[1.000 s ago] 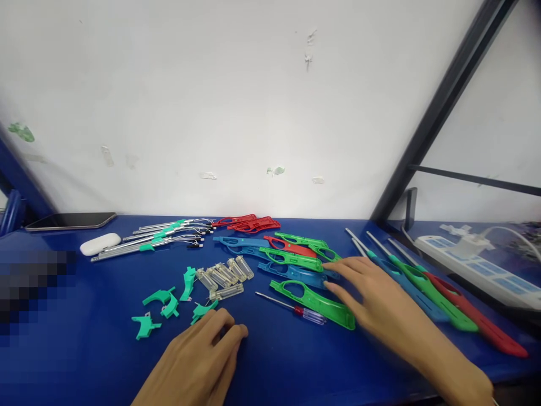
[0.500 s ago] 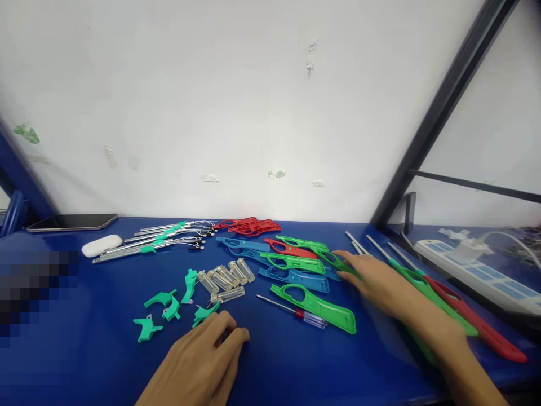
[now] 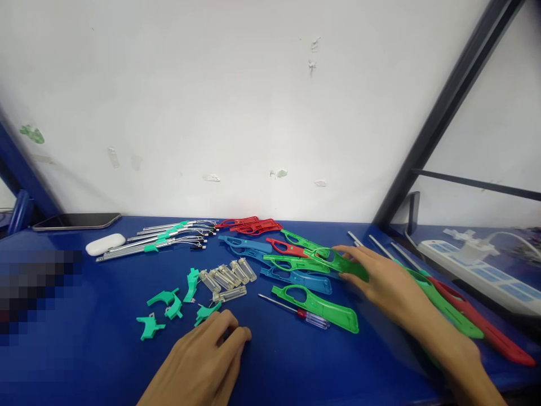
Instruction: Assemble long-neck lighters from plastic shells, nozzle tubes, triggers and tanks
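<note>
My right hand (image 3: 372,273) pinches a green plastic lighter casing half (image 3: 344,265) between thumb and fingers. It holds this shell over the group of casing halves, where a green one (image 3: 296,263), a red one (image 3: 291,248) and a blue one (image 3: 304,280) lie close together. My left hand (image 3: 198,355) rests on the blue tabletop with its fingers curled in and nothing visible in them. Beside its fingertips lies a teal trigger piece (image 3: 207,312). Several clear fuel tanks (image 3: 228,276) lie just beyond. Between the hands are a screwdriver (image 3: 296,310) and another green casing half (image 3: 319,307).
Metal lighter rods with wires (image 3: 160,242) lie at the back left near a white oval case (image 3: 105,245) and a phone (image 3: 76,221). Assembled long lighters, one red (image 3: 477,318), lie under and beside my right forearm. A white power strip (image 3: 482,276) sits at the right.
My right hand has lifted the green casing half slightly and tilted it up from the group. My left hand stays in place. The whole view has shifted a little.
</note>
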A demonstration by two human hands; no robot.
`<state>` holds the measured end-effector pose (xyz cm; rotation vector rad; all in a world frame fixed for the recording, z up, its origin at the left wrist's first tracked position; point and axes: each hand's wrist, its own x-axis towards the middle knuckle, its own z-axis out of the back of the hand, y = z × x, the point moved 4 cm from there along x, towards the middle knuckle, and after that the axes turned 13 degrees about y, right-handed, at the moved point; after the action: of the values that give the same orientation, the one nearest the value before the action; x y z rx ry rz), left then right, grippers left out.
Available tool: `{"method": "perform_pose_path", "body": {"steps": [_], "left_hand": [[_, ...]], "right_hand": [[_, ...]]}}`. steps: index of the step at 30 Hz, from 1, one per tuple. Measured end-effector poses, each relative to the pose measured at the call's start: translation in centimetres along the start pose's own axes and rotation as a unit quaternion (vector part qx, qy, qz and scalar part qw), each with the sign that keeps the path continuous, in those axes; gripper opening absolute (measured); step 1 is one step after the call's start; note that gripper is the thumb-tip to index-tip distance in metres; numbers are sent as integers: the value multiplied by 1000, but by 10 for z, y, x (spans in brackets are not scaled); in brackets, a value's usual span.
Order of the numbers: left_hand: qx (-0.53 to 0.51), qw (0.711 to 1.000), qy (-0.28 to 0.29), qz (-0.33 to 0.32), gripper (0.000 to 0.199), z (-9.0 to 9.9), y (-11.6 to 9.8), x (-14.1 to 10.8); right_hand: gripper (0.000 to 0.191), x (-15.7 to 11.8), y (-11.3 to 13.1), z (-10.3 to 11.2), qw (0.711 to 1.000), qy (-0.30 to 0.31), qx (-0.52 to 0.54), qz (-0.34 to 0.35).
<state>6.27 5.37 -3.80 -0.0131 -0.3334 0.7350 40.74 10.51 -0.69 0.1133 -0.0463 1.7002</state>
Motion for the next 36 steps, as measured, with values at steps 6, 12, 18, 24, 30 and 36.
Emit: {"method": "perform_pose_path", "body": {"steps": [6, 12, 18, 24, 30, 36], "left_hand": [[1, 1000, -4, -3, 36, 1, -1, -1], [11, 1000, -11, -1, 37, 5, -1, 0], [19, 1000, -18, -4, 38, 8, -4, 2], [7, 1000, 3, 6, 37, 4, -3, 1], [1, 1000, 0, 9, 36, 2, -2, 1], [-7, 1000, -4, 19, 35, 1, -6, -1]], "right_hand": [[42, 9, 3, 0, 999, 20, -8, 27], [46, 25, 37, 9, 989, 62, 1, 138], [58, 43, 66, 4, 974, 95, -5, 204], [56, 49, 66, 4, 974, 73, 0, 212], [46, 43, 69, 10, 975, 16, 20, 221], [35, 26, 79, 19, 967, -34, 38, 249]]}}
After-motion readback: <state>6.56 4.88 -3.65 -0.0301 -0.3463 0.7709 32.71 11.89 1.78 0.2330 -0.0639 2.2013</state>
